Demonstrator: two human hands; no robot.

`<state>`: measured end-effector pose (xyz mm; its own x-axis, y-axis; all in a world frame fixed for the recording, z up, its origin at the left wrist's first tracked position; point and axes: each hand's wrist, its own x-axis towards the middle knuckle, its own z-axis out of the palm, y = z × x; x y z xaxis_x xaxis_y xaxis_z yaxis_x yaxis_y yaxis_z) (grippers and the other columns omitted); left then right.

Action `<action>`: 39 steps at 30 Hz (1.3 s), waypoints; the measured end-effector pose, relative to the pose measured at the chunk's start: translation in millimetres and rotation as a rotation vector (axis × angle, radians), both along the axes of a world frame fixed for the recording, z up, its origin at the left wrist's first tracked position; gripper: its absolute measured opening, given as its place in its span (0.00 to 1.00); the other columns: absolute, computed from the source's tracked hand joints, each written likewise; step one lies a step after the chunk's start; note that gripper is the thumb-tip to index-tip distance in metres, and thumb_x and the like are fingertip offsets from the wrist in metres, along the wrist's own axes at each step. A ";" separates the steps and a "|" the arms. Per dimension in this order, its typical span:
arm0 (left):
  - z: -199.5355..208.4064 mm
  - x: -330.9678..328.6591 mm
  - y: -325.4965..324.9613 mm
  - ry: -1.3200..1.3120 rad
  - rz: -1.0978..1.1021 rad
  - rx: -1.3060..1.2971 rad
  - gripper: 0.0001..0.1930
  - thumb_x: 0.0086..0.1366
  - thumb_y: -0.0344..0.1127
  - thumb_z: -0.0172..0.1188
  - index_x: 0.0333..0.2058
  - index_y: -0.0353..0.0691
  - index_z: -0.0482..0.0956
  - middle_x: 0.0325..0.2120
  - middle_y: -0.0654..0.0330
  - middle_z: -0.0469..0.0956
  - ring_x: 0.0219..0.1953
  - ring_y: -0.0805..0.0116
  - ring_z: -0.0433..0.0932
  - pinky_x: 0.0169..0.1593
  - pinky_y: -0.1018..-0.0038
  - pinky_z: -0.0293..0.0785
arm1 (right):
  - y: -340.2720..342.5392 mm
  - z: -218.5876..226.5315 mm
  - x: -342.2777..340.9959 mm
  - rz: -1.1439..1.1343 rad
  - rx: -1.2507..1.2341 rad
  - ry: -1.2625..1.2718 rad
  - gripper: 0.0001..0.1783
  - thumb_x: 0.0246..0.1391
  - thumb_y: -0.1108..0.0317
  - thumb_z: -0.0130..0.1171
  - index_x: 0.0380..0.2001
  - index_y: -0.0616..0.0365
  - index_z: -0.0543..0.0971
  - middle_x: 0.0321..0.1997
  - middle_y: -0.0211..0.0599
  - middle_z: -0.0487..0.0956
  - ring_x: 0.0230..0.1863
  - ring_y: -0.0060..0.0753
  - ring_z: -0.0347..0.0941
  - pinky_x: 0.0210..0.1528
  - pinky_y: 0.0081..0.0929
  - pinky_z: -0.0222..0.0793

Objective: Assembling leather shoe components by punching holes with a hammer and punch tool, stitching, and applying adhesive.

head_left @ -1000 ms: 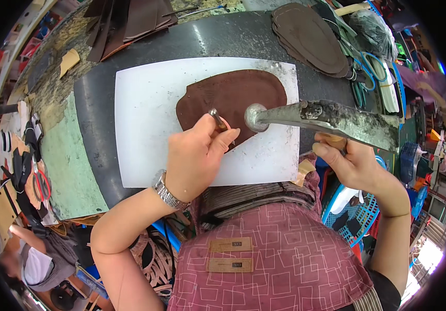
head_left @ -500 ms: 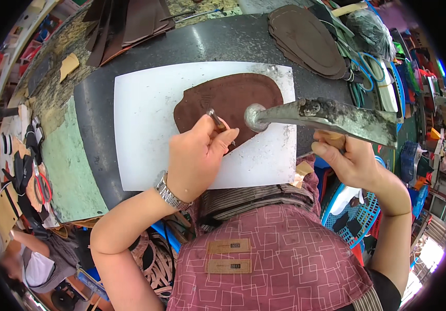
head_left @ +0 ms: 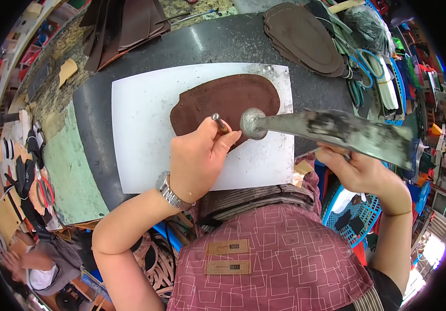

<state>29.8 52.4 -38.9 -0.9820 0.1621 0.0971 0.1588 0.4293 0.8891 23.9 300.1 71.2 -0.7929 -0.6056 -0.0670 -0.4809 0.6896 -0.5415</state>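
Observation:
A dark brown leather piece (head_left: 233, 93) with a rounded outline lies flat on a white board (head_left: 142, 129). Over its near part, my left hand (head_left: 194, 163) pinches a slim metal punch (head_left: 216, 118) between thumb and fingers, its top end sticking up. The punch's lower tip is hidden by my fingers. On the right, my right hand (head_left: 360, 173) is wrapped round the handle of a heavy metal hammer (head_left: 331, 129). The hammer's round face hangs just right of the punch, apart from it; its long head hides part of the handle.
Beneath the board is a black mat (head_left: 96, 140). Dark leather strips (head_left: 124, 26) lie at the back left, and a stack of oval leather pieces (head_left: 306, 39) at the back right. Red-handled scissors (head_left: 45, 189) are at the left. A blue basket (head_left: 365, 217) stands low right.
The hammer's rear end has swung right and a little lower, with some blur. My left hand keeps its pinch on the punch. At the far lower left, another person's hand has moved.

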 end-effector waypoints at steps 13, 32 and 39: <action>15.6 1.0 -20.8 -0.102 0.040 0.113 0.04 0.62 0.30 0.56 0.30 0.36 0.72 0.18 0.57 0.77 0.21 0.70 0.79 0.23 0.76 0.70 | 86.7 -59.7 -3.3 -0.072 0.199 0.506 0.17 0.38 0.65 0.62 0.36 0.54 0.75 0.25 0.36 0.71 0.25 0.40 0.70 0.27 0.35 0.65; -5.9 -17.3 -154.5 0.122 0.342 -0.144 0.12 0.62 0.30 0.50 0.43 0.33 0.75 0.46 0.49 0.74 0.52 0.57 0.71 0.56 0.67 0.64 | -139.5 -116.3 -70.3 0.280 -0.213 0.385 0.40 0.43 0.46 0.62 0.55 0.59 0.65 0.53 0.44 0.68 0.60 0.44 0.59 0.65 0.49 0.46; -3.0 -2.6 -250.1 0.073 0.505 -0.149 0.14 0.66 0.32 0.46 0.45 0.31 0.73 0.46 0.54 0.74 0.49 0.65 0.71 0.55 0.70 0.63 | -274.0 -104.0 -84.3 0.296 -0.159 0.241 0.21 0.34 0.58 0.67 0.32 0.58 0.77 0.34 0.37 0.75 0.45 0.38 0.67 0.49 0.34 0.56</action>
